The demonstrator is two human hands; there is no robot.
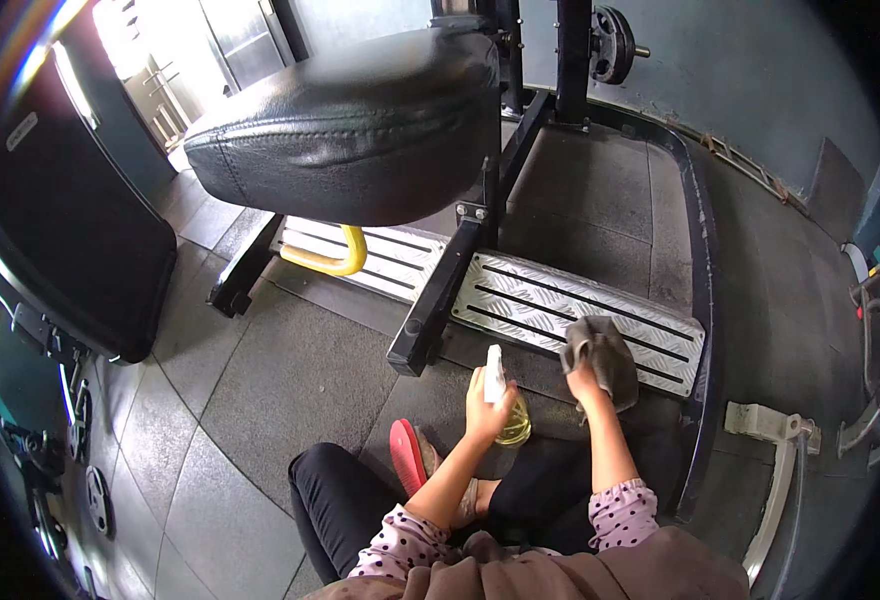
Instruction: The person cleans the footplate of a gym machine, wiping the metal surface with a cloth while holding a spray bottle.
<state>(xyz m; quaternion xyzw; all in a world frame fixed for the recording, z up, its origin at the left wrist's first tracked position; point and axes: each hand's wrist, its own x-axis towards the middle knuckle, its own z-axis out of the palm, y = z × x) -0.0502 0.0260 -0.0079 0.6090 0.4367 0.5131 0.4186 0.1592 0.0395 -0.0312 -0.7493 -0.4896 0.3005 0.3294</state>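
Note:
My left hand [487, 405] is closed around the neck of a spray bottle [515, 426] with a white trigger head and yellowish liquid, held above the floor in front of my knees. A bunched grey-brown cloth [606, 358] is in my right hand [584, 381], over the front edge of the right diamond-plate metal footplate [530, 300]. Part of that footplate lies hidden behind the cloth. A second such footplate [398, 259] lies to the left, past the black steel frame beam [440, 300]; a yellow curved handle [327, 262] shows above it.
A black padded seat [350, 127] overhangs the footplates. The black curved frame tube [702, 300] runs down the right side. Further right stands a pale metal equipment leg [774, 480]. A large black panel [72, 217] is at the left. Weight plates [612, 45] hang near the wall.

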